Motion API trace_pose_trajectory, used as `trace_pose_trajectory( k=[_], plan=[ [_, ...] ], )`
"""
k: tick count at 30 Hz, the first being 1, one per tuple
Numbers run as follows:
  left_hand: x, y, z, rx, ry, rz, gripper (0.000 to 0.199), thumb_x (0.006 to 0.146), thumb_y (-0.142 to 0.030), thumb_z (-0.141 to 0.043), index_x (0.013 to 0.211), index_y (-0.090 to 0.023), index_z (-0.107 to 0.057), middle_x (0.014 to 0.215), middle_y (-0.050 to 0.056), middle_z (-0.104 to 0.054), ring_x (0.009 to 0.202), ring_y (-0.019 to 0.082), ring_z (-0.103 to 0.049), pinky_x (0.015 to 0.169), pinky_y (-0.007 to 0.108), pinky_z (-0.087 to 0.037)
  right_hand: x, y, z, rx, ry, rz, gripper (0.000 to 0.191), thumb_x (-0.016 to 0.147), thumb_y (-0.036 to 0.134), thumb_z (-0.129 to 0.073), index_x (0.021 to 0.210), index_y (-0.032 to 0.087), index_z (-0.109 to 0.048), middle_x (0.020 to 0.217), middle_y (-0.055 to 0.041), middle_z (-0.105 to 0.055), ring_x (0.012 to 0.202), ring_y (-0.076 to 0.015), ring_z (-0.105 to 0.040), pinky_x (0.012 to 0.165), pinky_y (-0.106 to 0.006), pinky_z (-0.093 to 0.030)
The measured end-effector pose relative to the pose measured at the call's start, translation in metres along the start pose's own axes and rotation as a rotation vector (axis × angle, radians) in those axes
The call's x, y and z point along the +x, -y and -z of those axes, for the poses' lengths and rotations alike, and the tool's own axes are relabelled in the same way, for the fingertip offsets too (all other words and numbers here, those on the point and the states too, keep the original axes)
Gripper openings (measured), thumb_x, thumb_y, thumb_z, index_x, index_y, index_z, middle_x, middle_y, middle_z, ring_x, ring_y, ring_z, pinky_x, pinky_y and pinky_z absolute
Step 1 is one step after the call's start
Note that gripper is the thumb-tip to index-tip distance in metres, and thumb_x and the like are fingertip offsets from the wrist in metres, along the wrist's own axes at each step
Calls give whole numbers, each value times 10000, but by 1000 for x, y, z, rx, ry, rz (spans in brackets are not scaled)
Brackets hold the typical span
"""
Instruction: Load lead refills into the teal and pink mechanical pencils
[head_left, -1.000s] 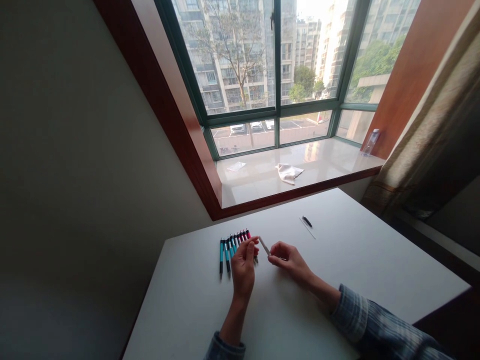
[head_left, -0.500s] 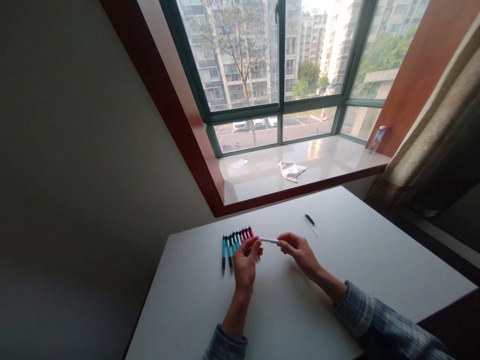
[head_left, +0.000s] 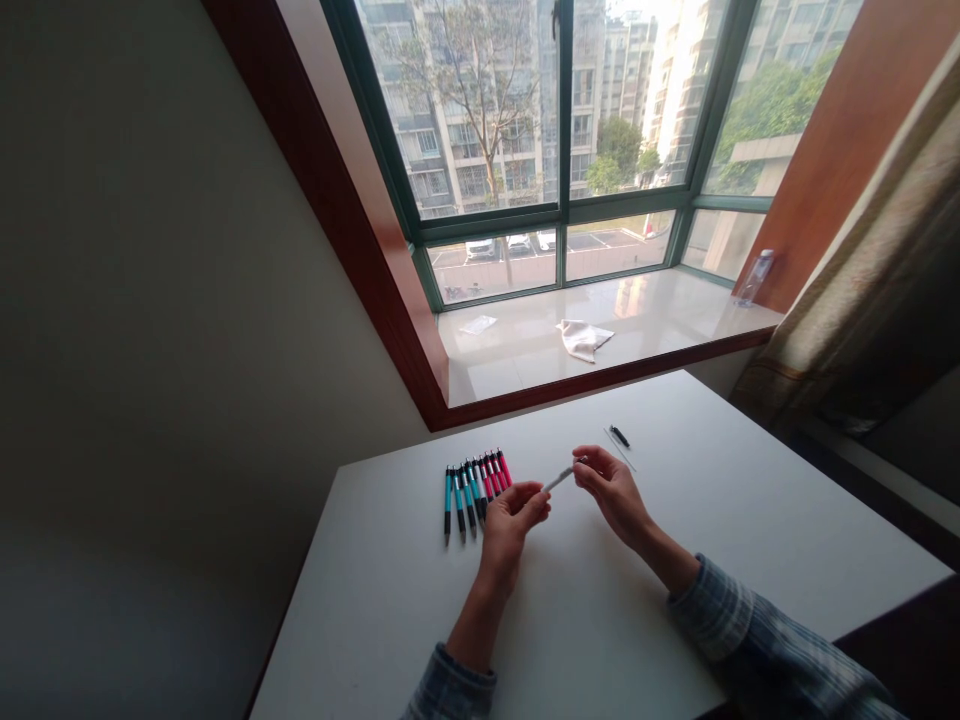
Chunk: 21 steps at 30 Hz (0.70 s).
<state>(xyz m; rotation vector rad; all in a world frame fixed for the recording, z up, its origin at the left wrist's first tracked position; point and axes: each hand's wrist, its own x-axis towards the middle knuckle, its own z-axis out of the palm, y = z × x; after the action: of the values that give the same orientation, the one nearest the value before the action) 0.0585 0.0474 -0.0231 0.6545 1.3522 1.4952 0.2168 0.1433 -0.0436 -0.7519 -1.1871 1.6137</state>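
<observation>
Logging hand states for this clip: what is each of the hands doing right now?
Left hand: closed, pinching a slim white rod.
Right hand: closed, pinching the rod's other end.

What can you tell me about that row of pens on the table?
The pens lie flat, side by side, on the white table, slightly fanned. Those on the left have teal barrels, those on the right pink, all with black parts and a glossy plastic look. Their lower ends point toward the person. The left hand is right beside the row; whether it touches a pen cannot be told.
</observation>
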Motion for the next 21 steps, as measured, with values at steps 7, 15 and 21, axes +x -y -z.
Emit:
trace_pose_trajectory(
  k=[7,15,21],
  plan=[
    [-6,8,-10,-42,87,92,443,660,-396,-933,963,-125,-756,929,117,-776,788,165,-704,816,317,-571,1,3,3,32,-13,-3,385,778,425,-842,1053,219,-667,836,-7,-633,736,-159,-562,719,-313,-494],
    [-5,8,-10,-50,47,85,409,665,-382,-929,936,-126,-761,874,79,-752,758,142,-684,803,290,-566,7,10,12,-47,-87,92,332,845,436,-773,1065,219,-654,901,-39,-672,757,-180,-629,729,-340,-549],
    [-5,8,-8,-40,46,91,387,672,-363,-917,934,-128,-757,895,78,-753,768,147,-681,806,294,-568,15,37,75,-798,-177,622,170,973,334,-641,1094,248,-721,1081,-76,-695,845,-210,-668,824,-386,-570]
  ],
)
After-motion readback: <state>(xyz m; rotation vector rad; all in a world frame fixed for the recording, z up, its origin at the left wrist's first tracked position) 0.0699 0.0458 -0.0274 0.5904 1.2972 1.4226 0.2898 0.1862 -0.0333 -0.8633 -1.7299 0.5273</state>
